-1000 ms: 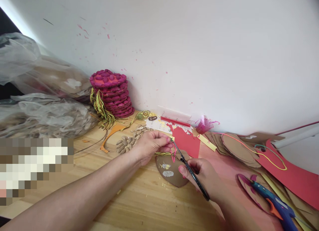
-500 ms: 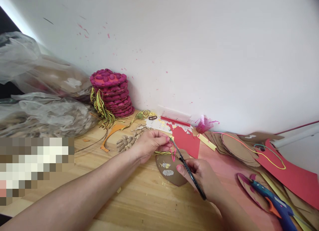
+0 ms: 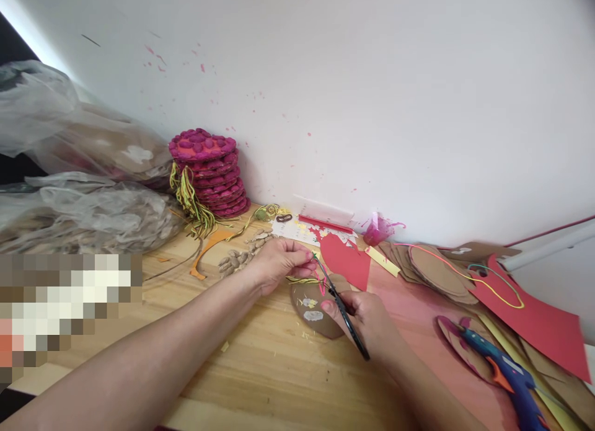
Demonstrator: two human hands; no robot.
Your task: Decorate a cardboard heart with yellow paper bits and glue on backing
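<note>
Near the middle of the table, my left hand (image 3: 288, 260) pinches a small green piece (image 3: 315, 255) between thumb and fingertips; its kind is hard to make out. Black-handled scissors (image 3: 341, 310) are gripped in my right hand (image 3: 360, 319), seen nearly edge-on. Their tips reach the green piece by my left fingers. Below both hands lies a brown cardboard disc (image 3: 320, 325) with whitish patches and small yellow scraps on it. Pink cord (image 3: 322, 286) and yellow-black cord (image 3: 302, 281) rest at its upper edge.
Peanuts (image 3: 232, 260), a stack of magenta discs (image 3: 207, 170) and plastic bags (image 3: 106, 208) stand left. Behind are red paper (image 3: 344, 260) and white paper (image 3: 288, 231) with scraps. At right lie cardboard discs (image 3: 439, 273), red card (image 3: 539, 313) and a blue glue gun (image 3: 511, 369).
The view has shifted slightly. My right hand and the scissors have moved a little left and up, staying at the piece in my left fingers.
</note>
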